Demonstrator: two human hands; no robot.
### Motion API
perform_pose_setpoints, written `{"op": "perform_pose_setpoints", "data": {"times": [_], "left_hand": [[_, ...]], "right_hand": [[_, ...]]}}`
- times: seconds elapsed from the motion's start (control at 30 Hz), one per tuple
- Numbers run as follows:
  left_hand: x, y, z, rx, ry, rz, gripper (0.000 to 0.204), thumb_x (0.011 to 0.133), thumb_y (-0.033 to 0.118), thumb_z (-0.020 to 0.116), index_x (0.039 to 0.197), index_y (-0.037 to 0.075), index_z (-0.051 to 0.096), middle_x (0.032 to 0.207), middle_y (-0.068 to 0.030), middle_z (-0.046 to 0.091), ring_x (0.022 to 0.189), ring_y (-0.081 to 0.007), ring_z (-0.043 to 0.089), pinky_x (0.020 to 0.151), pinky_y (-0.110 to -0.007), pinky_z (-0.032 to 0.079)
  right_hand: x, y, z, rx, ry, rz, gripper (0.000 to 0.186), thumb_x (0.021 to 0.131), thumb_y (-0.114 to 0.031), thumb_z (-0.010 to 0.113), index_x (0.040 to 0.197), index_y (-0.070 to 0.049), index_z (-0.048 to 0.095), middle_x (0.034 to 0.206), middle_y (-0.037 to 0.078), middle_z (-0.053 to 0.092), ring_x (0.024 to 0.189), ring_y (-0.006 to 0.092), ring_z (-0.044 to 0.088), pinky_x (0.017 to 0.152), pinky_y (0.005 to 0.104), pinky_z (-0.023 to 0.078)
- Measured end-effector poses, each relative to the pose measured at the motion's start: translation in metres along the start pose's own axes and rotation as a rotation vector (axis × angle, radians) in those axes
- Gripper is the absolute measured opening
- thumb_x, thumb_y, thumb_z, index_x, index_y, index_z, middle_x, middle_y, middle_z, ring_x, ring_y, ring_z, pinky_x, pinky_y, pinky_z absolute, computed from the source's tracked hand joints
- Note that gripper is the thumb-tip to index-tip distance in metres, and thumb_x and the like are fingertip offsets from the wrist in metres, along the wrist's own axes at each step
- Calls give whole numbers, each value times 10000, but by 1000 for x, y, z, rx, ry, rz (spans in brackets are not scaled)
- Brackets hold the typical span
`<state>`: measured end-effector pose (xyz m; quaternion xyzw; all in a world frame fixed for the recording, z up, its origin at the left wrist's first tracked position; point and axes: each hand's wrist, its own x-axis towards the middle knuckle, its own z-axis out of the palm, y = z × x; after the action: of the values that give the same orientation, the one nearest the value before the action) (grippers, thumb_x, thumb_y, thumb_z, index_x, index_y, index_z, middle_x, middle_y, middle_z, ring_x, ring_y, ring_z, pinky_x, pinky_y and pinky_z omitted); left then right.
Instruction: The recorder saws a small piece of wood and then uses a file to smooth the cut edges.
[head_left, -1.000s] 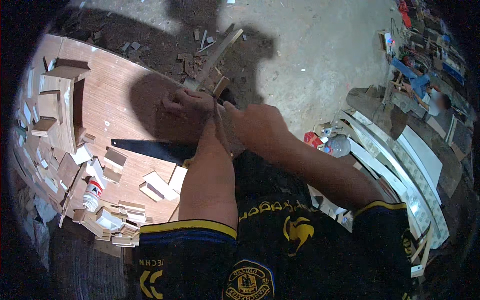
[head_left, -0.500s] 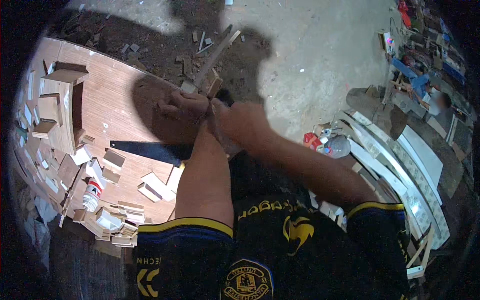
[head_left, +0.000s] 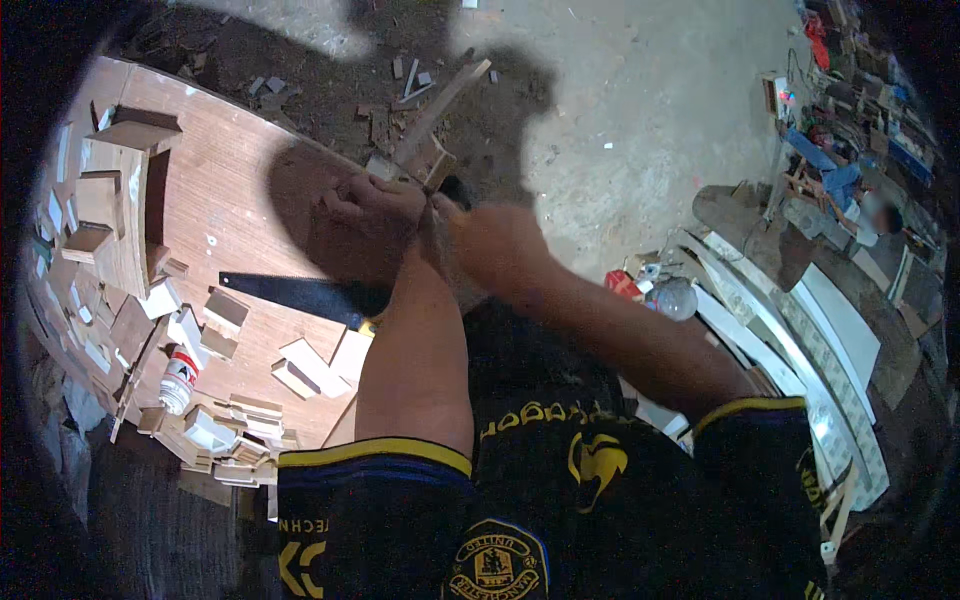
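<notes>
My left hand (head_left: 385, 212) is closed, its fingers curled, at the far edge of the wood-grain table (head_left: 215, 180). Against it presses my right hand (head_left: 492, 238), also closed. Both lie in deep shadow, and what they grip is hidden by the fingers. Just beyond them a small wooden piece (head_left: 430, 160) shows, beside a long narrow wood strip (head_left: 440, 115) slanting away to the far right. Something dark (head_left: 456, 190) sticks out beside the right hand's knuckles. A handsaw (head_left: 290, 296) with a black blade lies on the table, partly behind my left forearm.
Left on the table stands a wooden assembly (head_left: 125, 205). Several cut blocks (head_left: 225, 320) and a white bottle with a red band (head_left: 180, 380) lie nearer. Wood scraps litter the floor beyond. At right are long white panels (head_left: 790, 330), a clear jug (head_left: 673, 298) and another person (head_left: 870, 220).
My hands stay pressed together and have shifted very slightly to the right in the picture. The whole view has tilted a little; the things on the table keep their places.
</notes>
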<state>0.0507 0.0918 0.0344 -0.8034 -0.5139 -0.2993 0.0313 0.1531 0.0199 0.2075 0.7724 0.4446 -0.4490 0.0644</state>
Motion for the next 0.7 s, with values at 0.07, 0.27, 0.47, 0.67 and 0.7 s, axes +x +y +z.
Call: {"op": "perform_pose_setpoints", "data": {"times": [0.07,0.27,0.47,0.67,0.7], "left_hand": [[5,10,-7,21,-73,-16,80,805,119,615,824,45,594,1091,-199,488,1031,-418,517,852,-560,419],[-12,0,4,163,-133,-117,92,819,126,616,837,42,582,1081,-205,486,1002,-420,534,828,-560,427],[11,36,-21,168,-237,-148,118,841,150,609,780,53,578,1085,-229,499,1025,-440,527,840,-568,439],[-23,-3,15,-18,-28,-52,93,821,116,607,760,47,591,1144,-256,493,1075,-458,495,911,-575,403],[-26,-6,16,-11,-31,-51,93,821,116,607,760,47,591,1144,-256,493,1075,-458,495,911,-575,403]], "right_hand": [[-3,-2,6,36,29,14,361,922,-269,523,1162,0,547,802,190,696,726,346,706,595,461,568],[-8,-1,9,-15,-15,2,461,893,-155,538,1347,-79,508,767,174,691,688,338,700,571,444,555],[-21,4,-19,-25,-103,40,479,878,-139,555,1348,-67,495,753,163,688,669,336,692,564,448,552],[-16,12,7,22,26,-11,525,852,-146,578,1360,-62,475,741,186,676,676,354,681,578,467,548],[-18,7,4,25,21,-16,525,852,-146,578,1360,-62,475,741,186,676,676,354,681,578,467,548]]}}
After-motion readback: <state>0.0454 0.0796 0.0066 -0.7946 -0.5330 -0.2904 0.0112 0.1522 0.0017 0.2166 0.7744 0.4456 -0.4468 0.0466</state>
